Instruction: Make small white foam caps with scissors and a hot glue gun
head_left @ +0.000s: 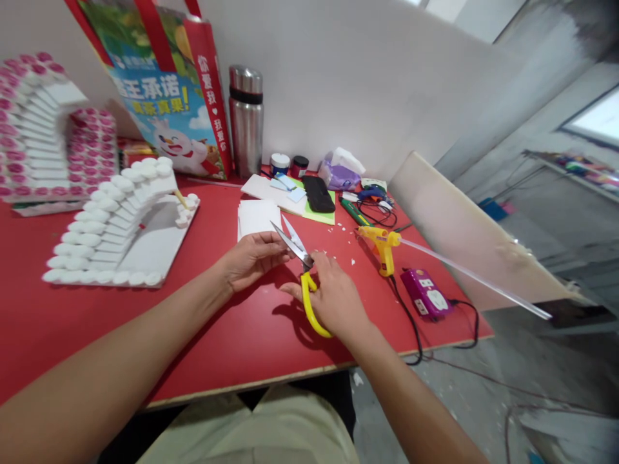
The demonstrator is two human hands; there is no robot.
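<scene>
My right hand (333, 290) is wrapped round the yellow handles of the scissors (309, 303), whose blades are spread and point up and left. At the blades is my left hand (256, 258), its fingertips pressed together; what they hold, if anything, is too small to tell. Just behind it lies a stack of white cards (258, 218). A white curved staircase model (109, 225) edged with round white pieces stands on the left of the red table (227, 341). Small white scraps are scattered right of the scissors.
A yellow glue gun (382, 245) with a long clear stick and a purple power adapter (426, 294) are on the right. Behind stand a steel flask (246, 122), a printed bag (169, 103) and a pink-and-white model (43, 135). A black phone case (318, 193) lies mid-back.
</scene>
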